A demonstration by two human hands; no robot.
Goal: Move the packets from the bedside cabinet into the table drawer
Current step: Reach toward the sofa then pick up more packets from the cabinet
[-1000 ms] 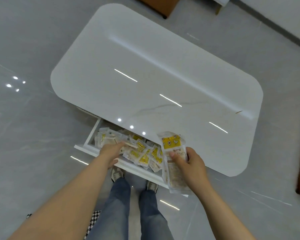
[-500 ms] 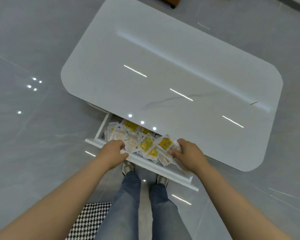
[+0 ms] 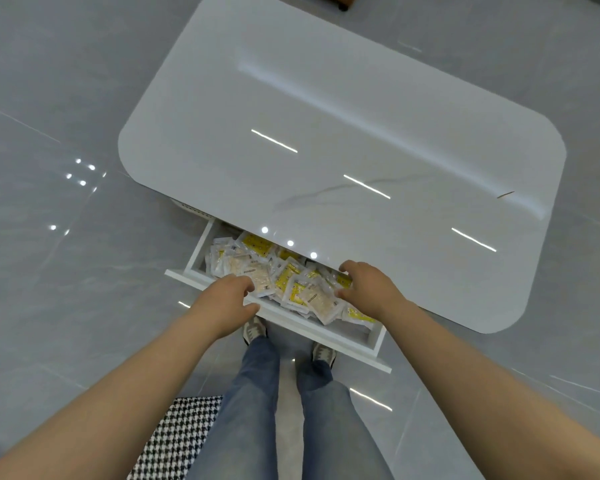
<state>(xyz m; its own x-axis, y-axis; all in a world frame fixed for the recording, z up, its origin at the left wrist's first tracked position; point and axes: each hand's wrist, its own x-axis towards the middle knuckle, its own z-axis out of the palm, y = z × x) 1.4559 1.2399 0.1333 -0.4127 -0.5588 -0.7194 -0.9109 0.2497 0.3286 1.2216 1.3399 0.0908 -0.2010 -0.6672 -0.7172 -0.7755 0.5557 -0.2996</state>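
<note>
A white drawer (image 3: 329,336) stands pulled out from under the white glossy table (image 3: 361,133). It holds a pile of several clear and yellow packets (image 3: 291,282). My left hand (image 3: 227,303) rests on the drawer's front rim at the left, fingers curled over the edge onto a packet. My right hand (image 3: 368,287) lies over the pile's right side, fingers bent down onto the packets, thumb spread toward the tabletop edge. Whether either hand grips a packet is hidden by the fingers. The bedside cabinet is out of view.
Grey glossy floor tiles (image 3: 66,271) surround the table. My legs in jeans and my shoes (image 3: 255,329) stand just in front of the drawer. A black-and-white houndstooth cloth (image 3: 181,434) lies at bottom left. A brown furniture edge (image 3: 340,0) shows at the top.
My right hand has lowered the stack of packets it held into the drawer's right side and now rests on the pile. My left hand stays at the drawer front. The view has tilted down.
</note>
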